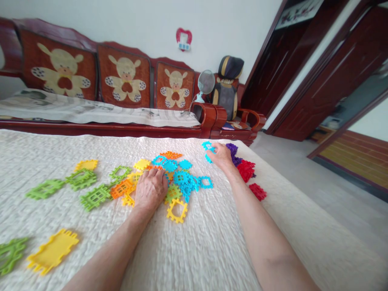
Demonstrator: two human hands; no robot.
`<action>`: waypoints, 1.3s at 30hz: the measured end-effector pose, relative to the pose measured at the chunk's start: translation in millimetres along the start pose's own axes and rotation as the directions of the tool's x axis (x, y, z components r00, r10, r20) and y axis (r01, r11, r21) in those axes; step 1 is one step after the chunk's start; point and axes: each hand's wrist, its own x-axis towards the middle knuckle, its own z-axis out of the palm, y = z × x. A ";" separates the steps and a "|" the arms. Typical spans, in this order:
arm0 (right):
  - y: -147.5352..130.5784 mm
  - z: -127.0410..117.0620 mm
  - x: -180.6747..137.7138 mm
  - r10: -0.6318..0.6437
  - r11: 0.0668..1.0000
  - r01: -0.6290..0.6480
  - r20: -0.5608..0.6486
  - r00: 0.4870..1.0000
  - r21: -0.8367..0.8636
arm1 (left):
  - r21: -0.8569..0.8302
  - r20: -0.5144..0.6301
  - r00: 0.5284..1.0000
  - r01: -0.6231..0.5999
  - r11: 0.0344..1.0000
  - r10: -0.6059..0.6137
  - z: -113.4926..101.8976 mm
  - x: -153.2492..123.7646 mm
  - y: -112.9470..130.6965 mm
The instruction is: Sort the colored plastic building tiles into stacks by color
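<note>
My left hand (pixel 151 186) lies over the middle of a mixed pile of plastic interlocking pieces, its fingers extended and its fingertips partly hidden. Under and beside it are an orange window piece (pixel 122 188), a yellow frame piece (pixel 177 211) and a green piece (pixel 173 194). To its right lie several blue interlocking pieces (pixel 183 178). Farther out, my right hand (pixel 222 156) is closed on a blue interlocking piece (pixel 207 145), apart from the pile. Purple pieces (pixel 233 149) lie just right of that hand, with red pieces (pixel 246 170) nearer me.
Green pieces (pixel 96 196) spread to the left on the white textured cover (pixel 200 250). A flat yellow piece (pixel 53 251) lies front left. Behind the table stands a wooden sofa (pixel 209 121) with bear cushions (pixel 125 76) and a small fan (pixel 206 83).
</note>
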 end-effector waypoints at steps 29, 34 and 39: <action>-0.4 27.5 -10.7 -0.250 0.948 0.259 -0.072 0.966 0.183 | -0.006 0.006 1.000 0.012 1.000 -0.012 -0.4 0.1 0.9; -26.0 52.6 -27.2 -0.385 0.919 0.357 0.186 0.904 0.167 | -0.016 0.011 1.000 0.015 1.000 -0.015 -0.7 0.1 1.5; -29.6 64.0 -33.7 -0.263 0.965 0.254 0.254 0.931 0.069 | 0.007 0.027 0.999 0.024 1.000 -0.024 -0.8 0.5 1.5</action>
